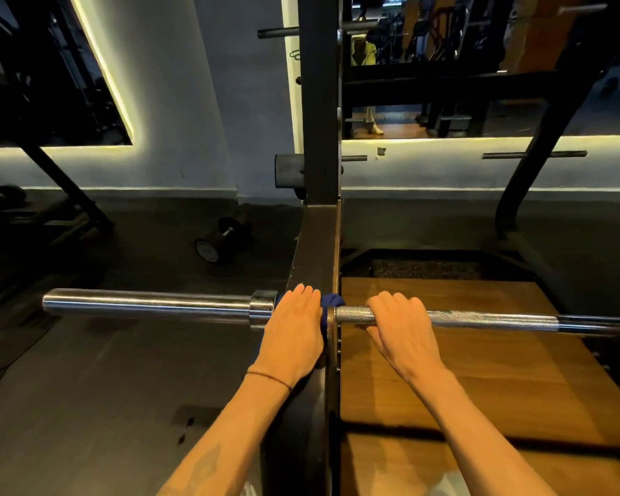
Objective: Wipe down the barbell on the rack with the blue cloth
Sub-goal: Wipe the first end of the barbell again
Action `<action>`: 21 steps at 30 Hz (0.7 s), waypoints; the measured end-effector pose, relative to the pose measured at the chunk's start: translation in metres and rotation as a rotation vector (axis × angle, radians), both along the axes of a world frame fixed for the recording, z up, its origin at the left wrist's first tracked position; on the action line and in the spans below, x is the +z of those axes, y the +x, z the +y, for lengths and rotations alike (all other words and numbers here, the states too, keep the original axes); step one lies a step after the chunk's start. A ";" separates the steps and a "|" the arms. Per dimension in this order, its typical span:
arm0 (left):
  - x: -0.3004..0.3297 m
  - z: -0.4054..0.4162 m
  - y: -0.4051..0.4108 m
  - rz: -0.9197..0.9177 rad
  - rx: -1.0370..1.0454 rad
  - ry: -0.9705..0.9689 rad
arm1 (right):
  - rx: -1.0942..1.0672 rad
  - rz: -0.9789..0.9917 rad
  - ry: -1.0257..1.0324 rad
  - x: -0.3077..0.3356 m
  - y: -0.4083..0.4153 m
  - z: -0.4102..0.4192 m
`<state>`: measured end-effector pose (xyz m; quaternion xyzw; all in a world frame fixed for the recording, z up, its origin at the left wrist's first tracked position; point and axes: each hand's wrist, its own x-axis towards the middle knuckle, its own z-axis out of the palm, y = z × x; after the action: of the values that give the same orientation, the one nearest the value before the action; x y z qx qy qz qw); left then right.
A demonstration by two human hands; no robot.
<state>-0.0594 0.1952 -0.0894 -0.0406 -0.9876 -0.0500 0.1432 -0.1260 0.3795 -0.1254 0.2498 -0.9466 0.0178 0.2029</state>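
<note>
A person's left hand [294, 327] presses the blue cloth [332, 302] around the barbell [480, 318] at the rack upright [319, 238]; the right hand [400, 322] grasps the knurled shaft. Fabric could snag in the hook.

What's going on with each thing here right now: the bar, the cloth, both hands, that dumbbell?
barbell: resting across the rack, unloaded.
blue cloth: wrapped on the bar under the left hand.
left hand: pressing the cloth.
right hand: gripping the knurled shaft.
dumbbell: lying on the floor.
</note>
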 end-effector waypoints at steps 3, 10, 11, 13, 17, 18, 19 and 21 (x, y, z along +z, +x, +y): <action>0.018 0.002 -0.019 -0.111 0.005 -0.104 | -0.010 0.001 -0.001 -0.002 -0.001 -0.002; -0.014 0.003 -0.011 0.015 0.031 0.024 | -0.022 -0.014 -0.009 -0.003 0.000 -0.002; -0.024 0.004 0.000 0.084 0.029 0.115 | -0.026 -0.012 -0.007 -0.002 0.000 -0.003; -0.043 0.005 0.019 0.167 0.055 0.126 | -0.031 -0.005 -0.015 -0.001 0.000 -0.003; -0.047 0.004 0.029 0.244 0.082 0.074 | -0.014 0.007 -0.028 -0.004 -0.002 -0.001; -0.040 0.003 0.026 0.248 0.071 0.078 | -0.015 0.012 -0.025 -0.004 -0.002 -0.001; -0.032 0.002 0.022 0.253 0.063 0.069 | -0.014 0.020 -0.026 -0.004 -0.002 -0.002; -0.011 0.003 0.012 0.188 0.023 0.056 | -0.005 0.022 -0.041 -0.005 -0.002 -0.001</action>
<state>-0.0477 0.1979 -0.1002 -0.0299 -0.9684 -0.0719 0.2368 -0.1281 0.3784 -0.1302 0.2433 -0.9444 0.0339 0.2185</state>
